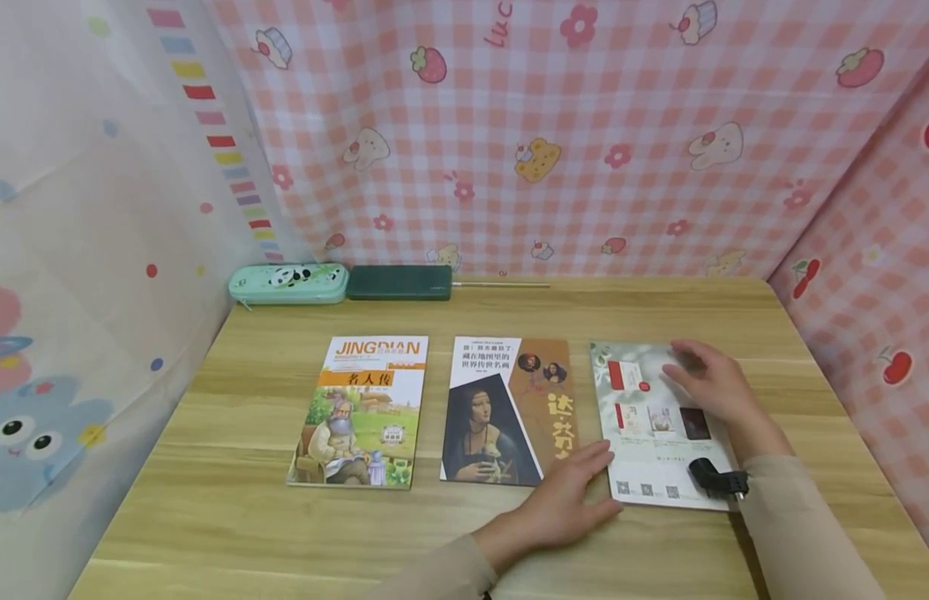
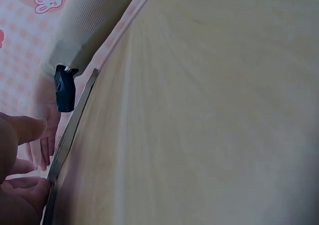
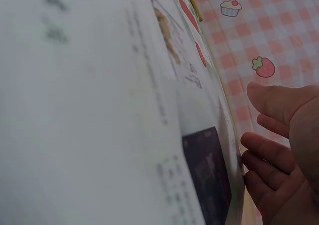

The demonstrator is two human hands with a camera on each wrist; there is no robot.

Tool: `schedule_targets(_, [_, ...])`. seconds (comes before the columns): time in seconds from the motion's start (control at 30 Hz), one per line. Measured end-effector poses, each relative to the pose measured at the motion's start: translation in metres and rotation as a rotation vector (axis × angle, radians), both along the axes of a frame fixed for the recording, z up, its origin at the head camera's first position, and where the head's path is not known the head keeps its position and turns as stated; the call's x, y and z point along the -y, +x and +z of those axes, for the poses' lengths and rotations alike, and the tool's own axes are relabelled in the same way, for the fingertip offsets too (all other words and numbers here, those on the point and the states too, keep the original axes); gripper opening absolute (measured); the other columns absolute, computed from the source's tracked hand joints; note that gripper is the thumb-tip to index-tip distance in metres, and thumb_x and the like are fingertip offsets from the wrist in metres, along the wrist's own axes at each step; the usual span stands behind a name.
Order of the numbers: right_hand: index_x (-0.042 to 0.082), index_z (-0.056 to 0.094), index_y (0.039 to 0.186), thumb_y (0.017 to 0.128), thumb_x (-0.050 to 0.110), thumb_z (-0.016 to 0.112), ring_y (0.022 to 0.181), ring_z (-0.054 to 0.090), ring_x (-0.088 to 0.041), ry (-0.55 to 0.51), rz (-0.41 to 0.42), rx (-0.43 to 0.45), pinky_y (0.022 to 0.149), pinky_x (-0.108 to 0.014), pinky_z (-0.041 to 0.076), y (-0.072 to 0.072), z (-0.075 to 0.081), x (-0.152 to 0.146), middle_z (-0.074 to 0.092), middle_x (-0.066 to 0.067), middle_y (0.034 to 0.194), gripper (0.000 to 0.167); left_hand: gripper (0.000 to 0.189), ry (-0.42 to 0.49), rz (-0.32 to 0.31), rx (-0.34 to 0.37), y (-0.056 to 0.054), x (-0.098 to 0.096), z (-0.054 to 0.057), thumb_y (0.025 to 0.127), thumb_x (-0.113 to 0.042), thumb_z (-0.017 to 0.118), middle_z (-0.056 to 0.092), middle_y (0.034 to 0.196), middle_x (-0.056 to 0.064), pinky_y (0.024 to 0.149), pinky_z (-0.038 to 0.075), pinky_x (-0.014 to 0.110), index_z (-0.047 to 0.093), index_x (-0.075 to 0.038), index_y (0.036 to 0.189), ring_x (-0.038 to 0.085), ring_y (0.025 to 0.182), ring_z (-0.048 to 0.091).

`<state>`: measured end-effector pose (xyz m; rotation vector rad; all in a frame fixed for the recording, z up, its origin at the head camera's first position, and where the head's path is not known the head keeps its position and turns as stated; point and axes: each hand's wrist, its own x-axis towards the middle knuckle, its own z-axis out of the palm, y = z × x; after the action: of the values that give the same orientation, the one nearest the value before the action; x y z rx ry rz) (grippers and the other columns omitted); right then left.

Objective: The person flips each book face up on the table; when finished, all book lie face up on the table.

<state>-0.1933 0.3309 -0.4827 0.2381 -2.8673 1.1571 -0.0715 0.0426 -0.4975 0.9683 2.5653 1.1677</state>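
A pale book [image 1: 644, 467], its face showing small product pictures and QR codes, lies at the right of the row. My left hand [image 1: 565, 500] has its fingertips at the book's left edge, with the fingers loosely extended. In the left wrist view, the fingers [image 2: 32, 192] meet the thin book edge [image 2: 75, 117]. On the opposite side, my right hand [image 1: 715, 383] has its thumb reaching over the book. The right wrist view shows loosely bent fingers [image 3: 266, 152] along the book's side. The left hand overlaps the lower right corner of the da Vinci book [image 1: 501, 417].
A third book [image 1: 359, 417], with an orange title, lies at the left. At the table's back edge are a mint panda pencil case [image 1: 287, 283], a dark green case [image 1: 399, 282] and a thin rod [image 1: 501, 285]. Checked cloth [image 1: 479, 108] hangs behind the wooden table [image 1: 232, 517].
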Motion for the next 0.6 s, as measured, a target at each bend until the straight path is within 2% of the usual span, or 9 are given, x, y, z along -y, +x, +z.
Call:
schedule_targets(0.2, [-0.008, 0.046, 0.143, 0.1, 0.025, 0.066, 0.13, 0.043, -0.055, 0.027, 0.008, 0.04, 0.106, -0.069, 0.036, -0.001, 0.003, -0.004, 0.046, -0.036, 0.143, 0.058, 0.063, -0.028, 0.016, -0.011, 0.002, -0.007, 0.0, 0.093, -0.025, 0.074, 0.041, 0.157, 0.015, 0.117, 0.034, 0.029, 0.051, 0.003, 0.144, 0.026, 0.142, 0.042])
schedule_targets(0.43, [-0.007, 0.039, 0.148, 0.098, 0.03, 0.068, 0.14, 0.027, -0.058, 0.019, 0.01, 0.11, 0.112, -0.071, 0.027, -0.003, -0.003, -0.012, 0.03, -0.037, 0.154, 0.069, 0.073, -0.02, 0.069, 0.062, 0.008, -0.017, 0.0, 0.095, -0.028, 0.071, 0.031, 0.162, 0.017, 0.119, 0.031, 0.033, 0.039, 0.006, 0.151, 0.029, 0.146, 0.036])
schedule_targets(0.6, [-0.007, 0.035, 0.151, 0.099, 0.034, 0.066, 0.14, 0.027, -0.059, 0.045, 0.004, 0.142, 0.112, -0.07, 0.028, -0.005, -0.005, -0.018, 0.028, -0.038, 0.154, 0.073, 0.076, -0.028, 0.089, 0.043, 0.01, -0.026, -0.003, 0.091, -0.022, 0.076, 0.029, 0.163, 0.018, 0.119, 0.03, 0.031, 0.039, 0.007, 0.15, 0.028, 0.147, 0.035])
